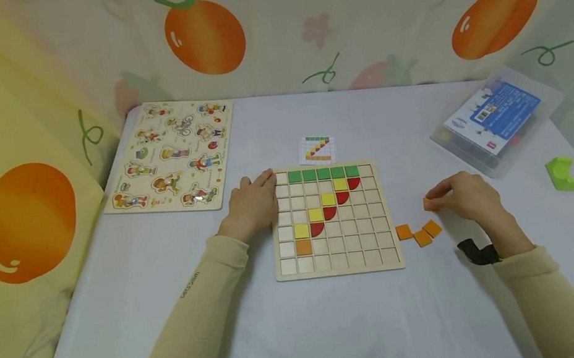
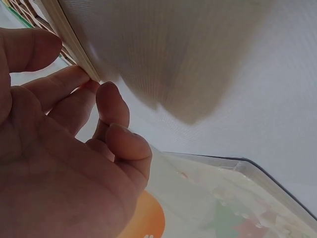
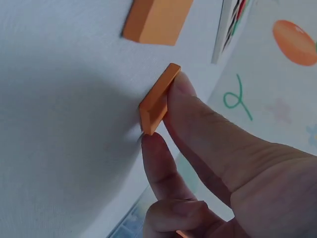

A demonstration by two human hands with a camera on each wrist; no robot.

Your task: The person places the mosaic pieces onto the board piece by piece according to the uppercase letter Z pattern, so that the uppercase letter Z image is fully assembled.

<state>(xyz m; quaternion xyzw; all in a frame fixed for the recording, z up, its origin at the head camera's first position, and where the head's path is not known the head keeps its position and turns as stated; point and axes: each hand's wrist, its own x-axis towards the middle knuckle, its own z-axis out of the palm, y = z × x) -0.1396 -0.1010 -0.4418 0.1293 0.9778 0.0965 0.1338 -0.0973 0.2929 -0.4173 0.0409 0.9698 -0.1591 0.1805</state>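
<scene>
A wooden grid board [image 1: 356, 262] lies on the table. Several green square tiles [image 1: 324, 174] line its top row; yellow squares [image 1: 328, 199] and red quarter-circle tiles [image 1: 329, 213] step diagonally below, with one orange tile [image 1: 303, 247] near the lower left. My left hand [image 1: 252, 206] touches the board's upper left corner; its fingertips [image 2: 81, 74] meet the wooden edge. Right of the board, my right hand [image 1: 467, 197] pinches an orange square tile [image 3: 159, 99] between thumb and finger. Three loose orange tiles [image 1: 422, 237] lie nearby. A small orange patch shows among the right hand's lower fingers.
A pattern card [image 1: 317, 150] lies behind the board. To the left back rests a wooden picture puzzle [image 1: 171, 156]. A clear plastic case [image 1: 496, 114] with a blue label and a light-green curved piece [image 1: 562, 174] are at the right. Printed curtains border the table.
</scene>
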